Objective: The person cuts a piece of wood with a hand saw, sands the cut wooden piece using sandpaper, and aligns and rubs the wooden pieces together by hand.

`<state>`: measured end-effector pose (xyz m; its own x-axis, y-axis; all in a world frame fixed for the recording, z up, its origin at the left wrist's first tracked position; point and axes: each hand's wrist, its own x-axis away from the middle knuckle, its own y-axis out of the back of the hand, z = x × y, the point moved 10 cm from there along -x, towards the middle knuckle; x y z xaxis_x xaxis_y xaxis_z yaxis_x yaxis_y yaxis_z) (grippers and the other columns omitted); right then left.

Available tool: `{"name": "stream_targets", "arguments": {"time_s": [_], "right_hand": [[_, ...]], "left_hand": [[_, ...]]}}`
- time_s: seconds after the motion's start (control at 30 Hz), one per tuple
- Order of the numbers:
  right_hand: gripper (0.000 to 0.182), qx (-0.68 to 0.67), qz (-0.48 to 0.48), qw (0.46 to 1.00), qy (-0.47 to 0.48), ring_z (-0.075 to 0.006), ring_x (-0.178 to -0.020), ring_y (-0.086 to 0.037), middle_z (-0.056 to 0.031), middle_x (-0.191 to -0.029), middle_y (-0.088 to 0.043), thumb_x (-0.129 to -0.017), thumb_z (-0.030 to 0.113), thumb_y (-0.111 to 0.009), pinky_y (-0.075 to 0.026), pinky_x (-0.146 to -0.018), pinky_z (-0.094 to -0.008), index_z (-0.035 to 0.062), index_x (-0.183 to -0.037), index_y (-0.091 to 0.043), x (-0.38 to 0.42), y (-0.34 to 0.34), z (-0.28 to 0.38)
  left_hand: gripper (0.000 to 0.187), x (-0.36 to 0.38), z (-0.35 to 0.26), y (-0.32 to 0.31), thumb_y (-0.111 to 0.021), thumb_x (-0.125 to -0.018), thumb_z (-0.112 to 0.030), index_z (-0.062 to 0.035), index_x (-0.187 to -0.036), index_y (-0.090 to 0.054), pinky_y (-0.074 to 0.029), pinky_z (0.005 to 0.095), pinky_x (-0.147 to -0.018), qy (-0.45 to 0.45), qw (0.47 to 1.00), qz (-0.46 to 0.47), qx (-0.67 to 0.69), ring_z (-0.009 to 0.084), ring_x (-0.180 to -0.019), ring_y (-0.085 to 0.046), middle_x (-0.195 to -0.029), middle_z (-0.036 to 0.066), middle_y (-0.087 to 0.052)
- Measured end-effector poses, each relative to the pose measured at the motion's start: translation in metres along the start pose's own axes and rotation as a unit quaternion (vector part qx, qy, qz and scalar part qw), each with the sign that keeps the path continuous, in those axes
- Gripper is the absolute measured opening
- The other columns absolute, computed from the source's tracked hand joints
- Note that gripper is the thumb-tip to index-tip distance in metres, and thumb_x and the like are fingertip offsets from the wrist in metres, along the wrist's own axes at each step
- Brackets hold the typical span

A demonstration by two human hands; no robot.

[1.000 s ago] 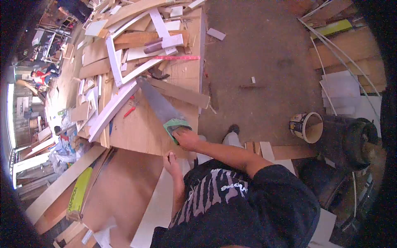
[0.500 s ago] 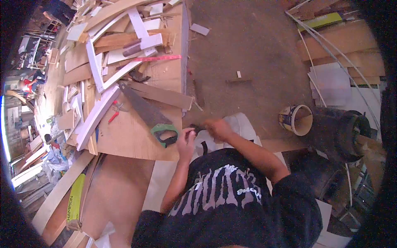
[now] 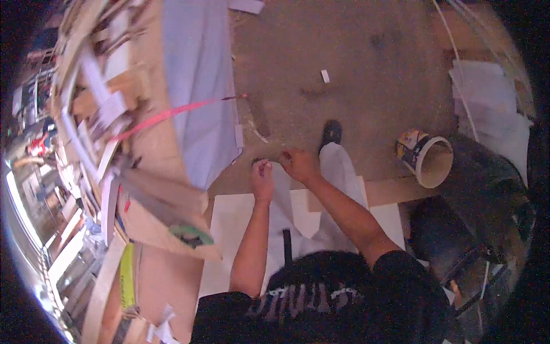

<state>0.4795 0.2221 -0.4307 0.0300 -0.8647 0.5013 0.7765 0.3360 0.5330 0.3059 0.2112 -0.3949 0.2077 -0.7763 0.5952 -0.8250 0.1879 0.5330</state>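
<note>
Object, small, dark and too blurred to name (image 3: 257,161), shows at the curled fingertips of the left hand (image 3: 262,175). Close to its right, the right hand (image 3: 302,167) has bent fingers; whether either grips anything, I cannot tell. Left of both, well apart, a green-handled saw (image 3: 193,234) lies on the bench (image 3: 144,229).

A green-handled saw (image 3: 166,217) lies on the worktable (image 3: 144,225).

you're in a woodworking workshop here: scrap wood (image 3: 114,108) piled on your table (image 3: 160,159), a green-handled saw (image 3: 183,230), boards (image 3: 392,192) across the floor (image 3: 286,63).
</note>
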Motion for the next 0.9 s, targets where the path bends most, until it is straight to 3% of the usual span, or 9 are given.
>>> {"name": "stream_targets", "arguments": {"time_s": [0.1, 0.13, 0.2, 0.27, 0.37, 0.5, 0.6, 0.7, 0.9], "right_hand": [[0.035, -0.13, -0.004, 0.991, 0.02, -0.0353, -0.089, -0.067, -0.015, -0.097, -0.071, -0.085, 0.029, -0.069, -0.054, -0.08, -0.0471, 0.0094, -0.114, -0.069, -0.056, -0.057, -0.052], [0.033, -0.111, -0.023, 0.993, 0.024, -0.0367, -0.09, -0.066, -0.0157, -0.099, -0.07, -0.085, 0.028, -0.069, -0.053, -0.08, -0.0485, 0.009, -0.112, -0.069, -0.079, -0.072, -0.075], [0.03, -0.096, -0.039, 0.994, 0.02, -0.0381, -0.092, -0.065, -0.0163, -0.1, -0.069, -0.085, 0.028, -0.068, -0.052, -0.081, -0.0498, 0.0085, -0.109, -0.069, -0.115, -0.102, -0.117], [0.026, -0.03, -0.007, 0.999, -0.018, -0.0389, -0.097, -0.064, -0.0182, -0.102, -0.068, -0.088, 0.027, -0.066, -0.052, -0.083, -0.0511, 0.0075, -0.104, -0.068, -0.149, -0.138, -0.17], [0.025, -0.031, -0.002, 0.999, -0.034, -0.0398, -0.096, -0.065, -0.021, -0.102, -0.068, -0.09, 0.026, -0.063, -0.052, -0.084, -0.0516, 0.0059, -0.104, -0.068, -0.181, -0.159, -0.208], [0.027, -0.061, -0.015, 0.995, -0.076, -0.0413, -0.093, -0.066, -0.0221, -0.099, -0.068, -0.092, 0.027, -0.059, -0.052, -0.084, -0.0518, 0.0039, -0.104, -0.067, -0.208, -0.179, -0.272], [0.029, -0.11, -0.01, 0.988, -0.109, -0.0426, -0.088, -0.066, -0.0225, -0.096, -0.069, -0.093, 0.028, -0.059, -0.053, -0.082, -0.0528, 0.0034, -0.106, -0.068, -0.215, -0.199, -0.296], [0.031, -0.03, -0.043, 0.999, -0.007, -0.0424, -0.087, -0.067, -0.0222, -0.094, -0.07, -0.094, 0.03, -0.058, -0.053, -0.081, -0.0513, 0.0033, -0.107, -0.068, -0.237, -0.203, -0.293], [0.029, -0.193, -0.016, 0.974, -0.115, -0.0327, -0.086, -0.071, -0.0182, -0.099, -0.072, -0.093, 0.024, -0.063, -0.056, -0.08, -0.0422, 0.0027, -0.114, -0.068, -0.228, -0.136, -0.278]], "left_hand": [[0.031, -0.069, 0.083, -0.056, -0.063, -0.095, -0.024, -0.0028, -0.118, -0.064, -0.048, 0.0353, -0.093, 0.035, 0.999, -0.032, 0.0, 0.0228, -0.102, -0.065, -0.106, 0.01, -0.07], [0.036, -0.1, 0.122, -0.077, -0.064, -0.093, -0.027, -0.0027, -0.12, -0.064, -0.048, 0.0375, -0.095, 0.018, 0.998, -0.046, 0.027, 0.026, -0.104, -0.065, -0.108, 0.011, -0.071], [0.046, -0.162, 0.182, -0.113, -0.067, -0.089, -0.034, -0.0025, -0.123, -0.063, -0.047, 0.0395, -0.098, -0.006, 0.991, -0.039, -0.124, 0.0299, -0.109, -0.065, -0.116, 0.013, -0.07], [0.057, -0.23, 0.253, -0.155, -0.072, -0.083, -0.042, -0.0026, -0.123, -0.064, -0.046, 0.0407, -0.101, 0.141, 0.98, -0.005, -0.138, 0.0297, -0.117, -0.062, -0.125, 0.014, -0.066], [0.068, -0.337, 0.343, -0.194, -0.077, -0.078, -0.045, -0.0005, -0.128, -0.06, -0.045, 0.0414, -0.102, 0.093, 0.965, 0.029, -0.244, 0.0296, -0.118, -0.061, -0.124, 0.017, -0.065], [0.079, -0.435, 0.357, -0.21, -0.078, -0.077, -0.048, 0.002, -0.133, -0.054, -0.048, 0.0435, -0.098, -0.002, 0.915, -0.125, -0.383, 0.0323, -0.112, -0.064, -0.121, 0.018, -0.067], [0.084, -0.441, 0.366, -0.214, -0.079, -0.076, -0.049, 0.0033, -0.135, -0.051, -0.05, 0.0446, -0.096, -0.03, 0.877, -0.204, -0.434, 0.0336, -0.109, -0.065, -0.119, 0.019, -0.067], [0.096, -0.439, 0.316, -0.218, -0.079, -0.076, -0.053, 0.0061, -0.141, -0.04, -0.049, 0.046, -0.096, -0.07, 0.855, -0.269, -0.438, 0.0362, -0.112, -0.063, -0.123, 0.023, -0.063], [0.086, -0.385, 0.247, -0.199, -0.084, -0.074, -0.039, 0.0048, -0.136, -0.043, -0.045, 0.0446, -0.102, 0.105, 0.942, -0.008, -0.317, 0.0398, -0.117, -0.059, -0.122, 0.024, -0.061]]}}
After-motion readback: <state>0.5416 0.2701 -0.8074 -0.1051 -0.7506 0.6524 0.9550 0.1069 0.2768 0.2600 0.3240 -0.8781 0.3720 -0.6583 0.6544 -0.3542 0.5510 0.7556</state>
